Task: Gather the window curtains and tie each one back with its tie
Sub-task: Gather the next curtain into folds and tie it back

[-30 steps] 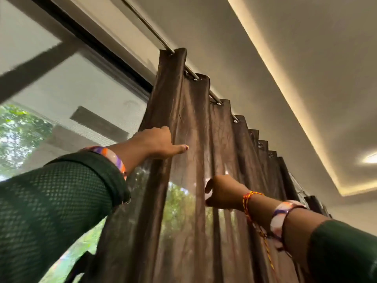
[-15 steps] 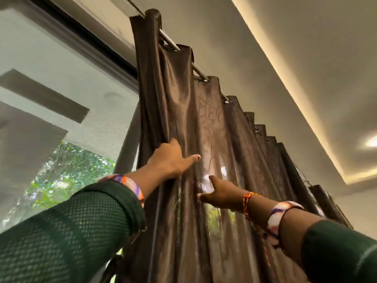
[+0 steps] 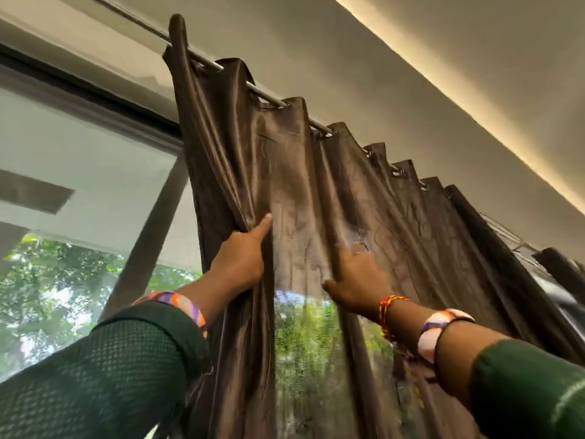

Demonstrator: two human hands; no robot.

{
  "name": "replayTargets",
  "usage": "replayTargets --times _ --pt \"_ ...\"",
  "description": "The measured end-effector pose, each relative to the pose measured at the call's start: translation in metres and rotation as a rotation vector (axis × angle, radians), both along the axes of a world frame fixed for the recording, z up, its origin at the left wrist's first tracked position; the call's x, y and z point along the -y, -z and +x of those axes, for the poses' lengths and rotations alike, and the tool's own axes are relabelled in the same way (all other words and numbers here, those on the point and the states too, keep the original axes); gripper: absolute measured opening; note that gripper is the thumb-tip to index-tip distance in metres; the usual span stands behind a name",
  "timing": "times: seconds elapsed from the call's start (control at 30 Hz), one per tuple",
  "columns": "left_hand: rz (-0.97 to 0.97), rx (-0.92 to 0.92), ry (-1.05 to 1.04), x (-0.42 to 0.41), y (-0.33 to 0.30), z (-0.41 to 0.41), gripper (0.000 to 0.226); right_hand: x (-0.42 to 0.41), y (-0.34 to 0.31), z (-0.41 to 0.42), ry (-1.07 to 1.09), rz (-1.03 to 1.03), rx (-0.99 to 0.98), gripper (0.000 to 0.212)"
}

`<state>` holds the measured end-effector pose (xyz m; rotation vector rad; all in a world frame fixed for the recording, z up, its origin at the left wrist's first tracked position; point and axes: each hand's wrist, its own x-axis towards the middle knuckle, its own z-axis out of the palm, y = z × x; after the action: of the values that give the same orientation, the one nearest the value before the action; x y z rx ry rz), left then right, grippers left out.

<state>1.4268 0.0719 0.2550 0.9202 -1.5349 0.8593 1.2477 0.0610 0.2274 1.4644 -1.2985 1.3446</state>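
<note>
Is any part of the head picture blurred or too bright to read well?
Head view: the right hand is motion-blurred on the curtain; daylight shines through its lower fabric; the ceiling light strip glares; the left hand is sharper.

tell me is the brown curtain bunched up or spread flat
Partly bunched: the brown curtain hangs in folds along the rod, tightest at its left edge.

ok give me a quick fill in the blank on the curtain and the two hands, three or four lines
1. The brown curtain hangs by eyelets from a metal ____.
2. The left hand holds the curtain's ____ edge, index finger pointing up.
3. The right hand touches the curtain with ____ fingers.
4. Both arms wear dark ____ sleeves.

Missing words: rod; left; spread; green
</note>
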Motion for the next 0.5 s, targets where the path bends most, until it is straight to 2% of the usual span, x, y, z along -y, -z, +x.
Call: replayTargets --times 0.1,0.2,0.23,0.27,0.33,0.4,0.5 --pt "0.04 -0.084 -0.017 0.006 -0.005 -0.035 0.032 0.007 -0.005 -0.054 0.11 -0.031 0.274 0.088" --pt "0.006 -0.123 0.048 0.016 -0.006 -0.067 0.016 0.015 -0.008 -0.106 -0.073 0.04 0.467 0.105" --pt "-0.002 -0.138 0.072 0.019 -0.006 -0.076 0.019 0.022 -0.009 -0.118 -0.185 0.065 0.493 0.098" --pt "-0.006 -0.155 0.101 0.023 -0.006 -0.084 0.024 0.027 -0.009 -0.125 -0.277 0.084 0.471 0.077" --pt "-0.003 -0.188 0.146 0.028 -0.006 -0.094 0.04 0.037 -0.006 -0.125 -0.412 0.12 0.4 0.019" --pt "-0.017 -0.205 0.141 0.029 -0.006 -0.099 0.051 0.047 -0.001 -0.108 -0.587 0.193 0.332 0.019" --pt "-0.031 -0.231 0.14 0.022 -0.005 -0.1 0.06 0.049 0.004 -0.064 -0.935 0.303 0.269 0.002"
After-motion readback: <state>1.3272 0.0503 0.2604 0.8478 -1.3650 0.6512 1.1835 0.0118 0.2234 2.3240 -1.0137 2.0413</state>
